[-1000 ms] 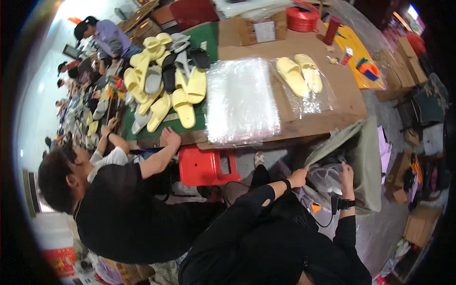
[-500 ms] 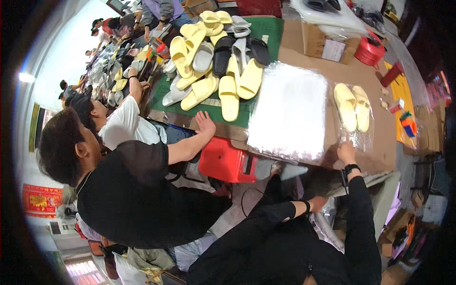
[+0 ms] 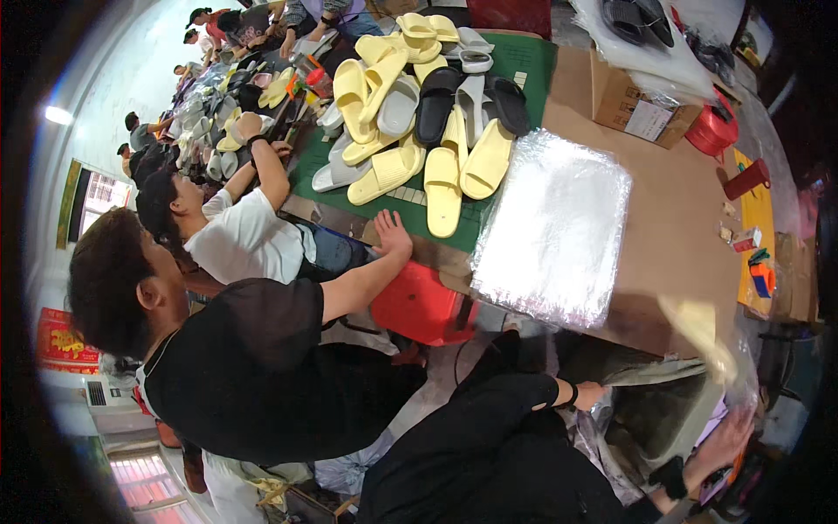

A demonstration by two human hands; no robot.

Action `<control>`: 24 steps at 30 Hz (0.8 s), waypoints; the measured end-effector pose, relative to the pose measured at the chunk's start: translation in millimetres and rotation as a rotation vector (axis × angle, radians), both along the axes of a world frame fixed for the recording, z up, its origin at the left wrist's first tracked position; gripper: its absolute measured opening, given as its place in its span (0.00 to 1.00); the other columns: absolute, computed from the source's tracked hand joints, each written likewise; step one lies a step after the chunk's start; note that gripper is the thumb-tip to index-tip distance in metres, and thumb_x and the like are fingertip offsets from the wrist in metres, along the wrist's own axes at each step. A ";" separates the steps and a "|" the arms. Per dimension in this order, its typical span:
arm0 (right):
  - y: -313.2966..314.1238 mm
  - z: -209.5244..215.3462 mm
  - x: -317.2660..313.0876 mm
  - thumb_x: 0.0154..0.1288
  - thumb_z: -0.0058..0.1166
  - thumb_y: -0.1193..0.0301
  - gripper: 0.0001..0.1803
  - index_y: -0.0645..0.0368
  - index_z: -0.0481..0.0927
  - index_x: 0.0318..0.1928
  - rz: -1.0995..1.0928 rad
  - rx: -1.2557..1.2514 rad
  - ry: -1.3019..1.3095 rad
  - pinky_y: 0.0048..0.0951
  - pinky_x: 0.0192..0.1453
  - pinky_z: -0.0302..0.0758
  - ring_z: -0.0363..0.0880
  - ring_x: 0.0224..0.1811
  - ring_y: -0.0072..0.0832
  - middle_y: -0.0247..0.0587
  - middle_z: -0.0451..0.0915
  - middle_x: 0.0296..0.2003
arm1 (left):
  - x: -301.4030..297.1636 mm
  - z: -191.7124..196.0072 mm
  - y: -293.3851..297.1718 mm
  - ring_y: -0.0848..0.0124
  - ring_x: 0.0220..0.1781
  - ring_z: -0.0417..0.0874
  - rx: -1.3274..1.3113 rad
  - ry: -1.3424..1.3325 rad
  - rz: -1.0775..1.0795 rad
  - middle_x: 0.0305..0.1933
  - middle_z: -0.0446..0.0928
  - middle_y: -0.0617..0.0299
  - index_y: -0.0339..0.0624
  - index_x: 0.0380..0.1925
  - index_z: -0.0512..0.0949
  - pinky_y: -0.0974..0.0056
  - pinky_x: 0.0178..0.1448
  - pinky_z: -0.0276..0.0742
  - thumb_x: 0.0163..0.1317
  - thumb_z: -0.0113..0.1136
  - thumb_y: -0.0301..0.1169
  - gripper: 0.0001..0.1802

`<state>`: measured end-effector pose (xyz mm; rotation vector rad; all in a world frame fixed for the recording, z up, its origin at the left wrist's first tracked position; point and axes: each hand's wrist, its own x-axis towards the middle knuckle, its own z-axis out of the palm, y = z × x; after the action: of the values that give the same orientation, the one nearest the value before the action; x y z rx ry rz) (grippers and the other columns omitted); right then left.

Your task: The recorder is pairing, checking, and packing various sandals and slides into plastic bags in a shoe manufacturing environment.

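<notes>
Right hand (image 3: 729, 437): low at the table's near right corner, blurred in motion. It has hold of a clear bag (image 3: 729, 371) with a pale yellow slipper pair (image 3: 698, 327) inside, the bag rising above and to the left of the hand. How far the fingers are closed cannot be made out through the blur. Half a second ago this bagged pair lay flat on the brown table (image 3: 681, 218) with the hand reaching up to it; it is now off the tabletop and at the table edge, directly above the hand.

Left hand (image 3: 594, 395): below the table edge, to the left of the right hand, wrist banded in black. It rests against grey sacking (image 3: 655, 384); the fingers are hidden, so its grip cannot be told. Earlier it hung lower, away from the edge.

The stack of clear bags (image 3: 554, 227) lies up and left of both hands, unmoved on the table. Beyond it, farther left, loose slippers (image 3: 419, 113) in yellow, grey and black sit on the green mat (image 3: 524, 61).

A co-worker in black (image 3: 253, 367), to the left of the left hand, keeps one hand (image 3: 393, 236) planted on the table edge, as before, above a red stool (image 3: 419, 306).
</notes>
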<state>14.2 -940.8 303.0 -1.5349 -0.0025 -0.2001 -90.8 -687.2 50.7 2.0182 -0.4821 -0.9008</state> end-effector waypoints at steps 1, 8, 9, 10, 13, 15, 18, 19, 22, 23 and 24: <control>-7.9 10.2 -17.8 0.68 0.30 0.69 0.24 0.68 0.54 0.61 -0.113 0.195 0.022 0.38 0.70 0.48 0.49 0.67 0.41 0.53 0.51 0.64 | -2.0 -1.2 -1.3 0.49 0.37 0.78 -0.027 0.010 0.074 0.31 0.75 0.42 0.25 0.51 0.64 0.53 0.38 0.75 0.39 0.57 0.23 0.33; -118.5 -84.6 -122.3 0.67 0.36 0.71 0.21 0.63 0.60 0.60 -0.346 -1.109 -0.069 0.36 0.62 0.60 0.61 0.61 0.40 0.53 0.61 0.59 | -14.6 -15.8 -25.5 0.50 0.33 0.74 -0.022 -0.113 0.101 0.36 0.70 0.40 0.30 0.61 0.50 0.53 0.34 0.70 0.45 0.53 0.19 0.40; -94.2 -72.5 -120.8 0.67 0.36 0.71 0.21 0.63 0.60 0.60 -0.320 -1.103 -0.074 0.36 0.62 0.60 0.61 0.61 0.40 0.53 0.61 0.59 | -18.5 -44.9 -30.2 0.48 0.34 0.74 -0.009 -0.134 0.139 0.33 0.71 0.40 0.29 0.59 0.53 0.54 0.35 0.70 0.43 0.54 0.20 0.39; -36.2 -43.1 -124.0 0.66 0.37 0.73 0.21 0.64 0.61 0.59 -0.550 -1.054 0.069 0.36 0.60 0.63 0.64 0.58 0.40 0.52 0.64 0.57 | -21.8 -30.0 -31.9 0.47 0.39 0.75 -0.012 -0.075 0.206 0.35 0.72 0.39 0.28 0.57 0.55 0.53 0.39 0.71 0.39 0.55 0.20 0.39; -37.3 -34.9 -162.2 0.63 0.41 0.74 0.20 0.65 0.65 0.56 -0.750 -1.197 0.074 0.33 0.56 0.67 0.70 0.53 0.39 0.51 0.70 0.52 | -24.1 5.7 -21.6 0.45 0.42 0.75 -0.036 0.012 0.296 0.34 0.74 0.37 0.28 0.57 0.54 0.51 0.42 0.72 0.38 0.54 0.22 0.40; -65.4 -45.7 -176.4 0.64 0.43 0.71 0.16 0.65 0.71 0.50 -0.868 -1.308 -0.010 0.34 0.53 0.66 0.70 0.52 0.41 0.50 0.72 0.49 | -24.6 7.1 -21.5 0.44 0.42 0.74 -0.040 -0.016 0.330 0.36 0.73 0.37 0.29 0.58 0.54 0.50 0.43 0.71 0.39 0.52 0.22 0.39; -98.1 -52.0 -197.5 0.64 0.41 0.72 0.17 0.64 0.69 0.52 -0.911 -1.615 -0.217 0.34 0.58 0.65 0.66 0.56 0.41 0.51 0.68 0.54 | -22.6 -5.6 -28.9 0.45 0.43 0.75 -0.026 -0.125 0.369 0.38 0.73 0.37 0.32 0.56 0.58 0.51 0.44 0.71 0.40 0.51 0.22 0.36; -97.3 -49.7 -195.2 0.65 0.38 0.72 0.18 0.65 0.67 0.55 -0.873 -1.685 -0.263 0.35 0.60 0.63 0.62 0.59 0.42 0.53 0.65 0.55 | -18.8 -23.2 -25.6 0.46 0.40 0.76 0.080 -0.099 0.386 0.34 0.74 0.38 0.32 0.52 0.62 0.52 0.41 0.73 0.40 0.53 0.24 0.32; -37.9 -51.6 -167.9 0.65 0.42 0.68 0.20 0.64 0.68 0.54 -0.638 -0.850 -0.166 0.34 0.65 0.54 0.60 0.60 0.39 0.51 0.65 0.56 | -29.5 0.3 -22.4 0.47 0.36 0.78 0.021 -0.171 0.436 0.30 0.75 0.39 0.29 0.45 0.65 0.51 0.40 0.73 0.41 0.53 0.25 0.26; -49.6 -83.0 -153.5 0.63 0.45 0.67 0.22 0.65 0.67 0.55 -0.620 -0.802 0.001 0.34 0.65 0.54 0.59 0.62 0.39 0.50 0.62 0.59 | -27.4 16.5 -20.4 0.46 0.35 0.78 -0.019 -0.189 0.534 0.30 0.75 0.38 0.28 0.46 0.64 0.50 0.39 0.73 0.41 0.53 0.24 0.27; -35.4 -102.6 -140.7 0.63 0.46 0.67 0.23 0.66 0.66 0.56 -0.457 -0.827 0.033 0.34 0.65 0.54 0.58 0.62 0.39 0.51 0.60 0.60 | -28.1 5.0 -25.1 0.46 0.35 0.77 -0.002 -0.202 0.517 0.30 0.75 0.38 0.27 0.48 0.62 0.49 0.39 0.73 0.40 0.53 0.24 0.30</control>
<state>-126.4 -976.2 200.3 -2.3509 0.3302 -0.5882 -118.9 -712.4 55.7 2.0977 -0.0539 -0.3831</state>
